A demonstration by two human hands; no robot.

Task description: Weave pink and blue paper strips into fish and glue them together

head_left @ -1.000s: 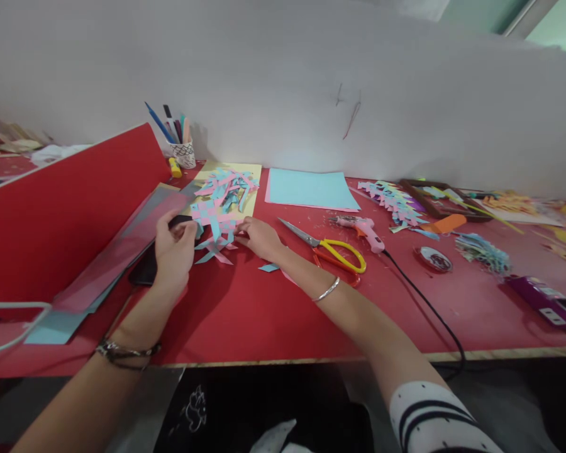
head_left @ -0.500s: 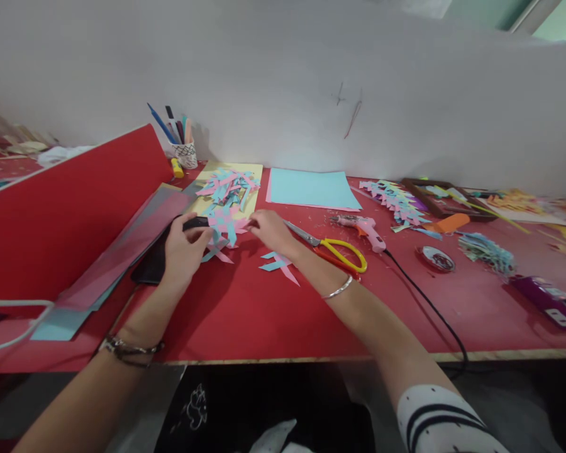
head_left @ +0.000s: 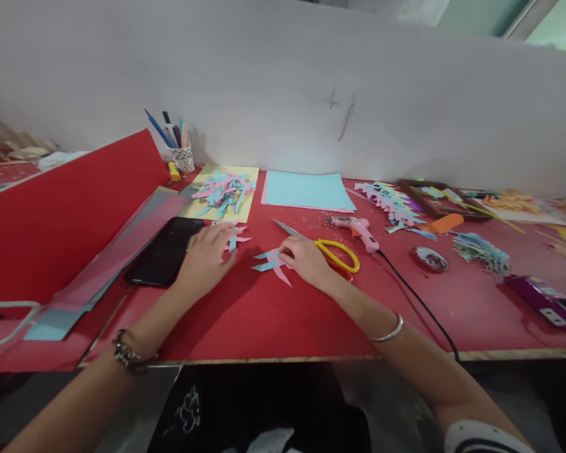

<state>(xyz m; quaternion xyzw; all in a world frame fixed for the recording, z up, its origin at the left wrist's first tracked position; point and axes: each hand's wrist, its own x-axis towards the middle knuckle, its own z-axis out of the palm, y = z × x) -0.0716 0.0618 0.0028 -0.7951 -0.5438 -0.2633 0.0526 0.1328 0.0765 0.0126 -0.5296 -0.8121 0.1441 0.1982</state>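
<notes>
My right hand (head_left: pixel 306 259) has its thumb and fingers pinched at the edge of a small pink and blue woven paper piece (head_left: pixel 270 264), which lies on the red table. My left hand (head_left: pixel 206 255) rests low over another pink and blue paper piece (head_left: pixel 238 238), its fingers stretched out and partly covering it. Scissors (head_left: pixel 337 253) with yellow and red handles lie just beyond my right hand. A black phone (head_left: pixel 158 255) lies flat to the left of my left hand.
Cut paper strips (head_left: pixel 226 192) are heaped on a yellow sheet. Blue and pink sheets (head_left: pixel 309 190) lie by the wall. A pink glue gun (head_left: pixel 358 230) trails a black cord at right. A pen cup (head_left: pixel 183 157) and a slanted red board (head_left: pixel 70 214) stand at left.
My right hand has moved right and nearer, from the far paper piece to the near woven one. My left hand has shifted right, away from the phone, and its fingers have spread.
</notes>
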